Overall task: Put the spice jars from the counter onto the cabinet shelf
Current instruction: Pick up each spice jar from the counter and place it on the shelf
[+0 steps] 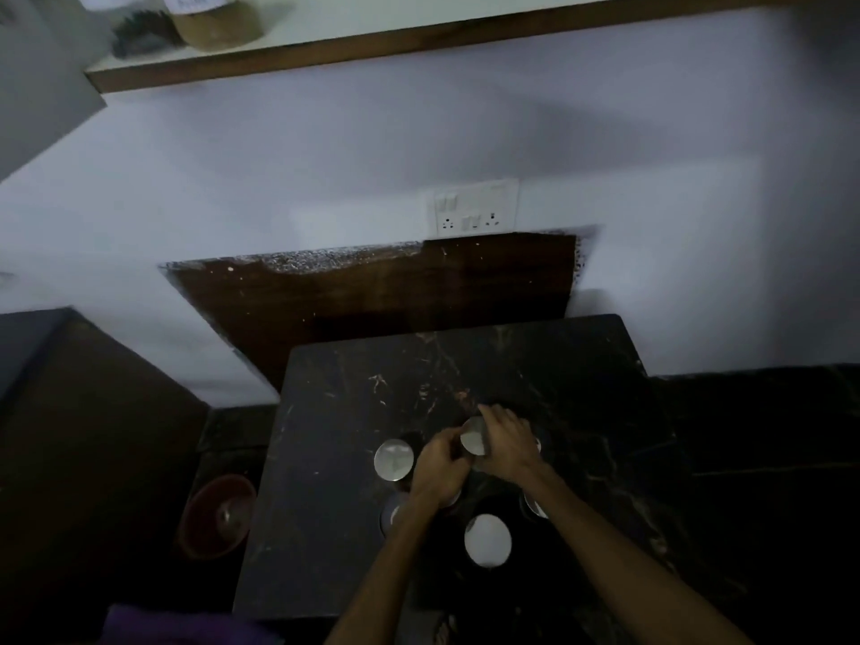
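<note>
Steel-lidded jar (pixel 473 440) tilts between my hands at lower centre; right hand (pixel 507 446) grips it, left hand (pixel 440 463) curls beside; shelf (pixel 419 37) far above

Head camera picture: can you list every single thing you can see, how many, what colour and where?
Jars with shiny lids: at least five, silver tops, grouped on the counter; one held between both hands.
Counter: one, black marble, centre.
Shelf: one, white with brown edge, top.
Jars on shelf: two, brown and dark contents, top left.
Socket panel: one, white, on wall.
Bowl: one, reddish, lower left, beside counter.
Left hand: fingers round the held jar.
Right hand: gripping the same jar.
</note>
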